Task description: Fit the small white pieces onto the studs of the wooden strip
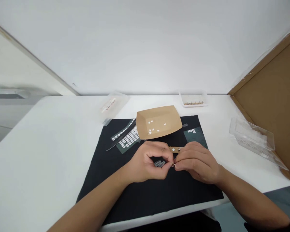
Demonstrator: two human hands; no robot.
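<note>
Over the black mat (pixel 140 199) my left hand (pixel 152 161) and my right hand (pixel 198 161) meet fingertip to fingertip. Each is closed in a pinch. Something tiny, perhaps metallic, shows between the fingertips, too small to name. Just behind them lies a small brown strip (pixel 173 149) with a white dot and a shiny metal bit, partly hidden by my right hand. A few clear, shiny pieces (pixel 159 163) rest on the mat and show through the gap in my left hand.
A brown paper tray (pixel 141 125) holds several small white ovals. Left of it are a sheet of white oval stickers (pixel 129 138) and thin tweezers (pixel 118 141). Behind stand a plastic pouch (pixel 114 104) and a clear box (pixel 192 98); clear plastic cases (pixel 253 137) lie right, beside cardboard (pixel 270 96).
</note>
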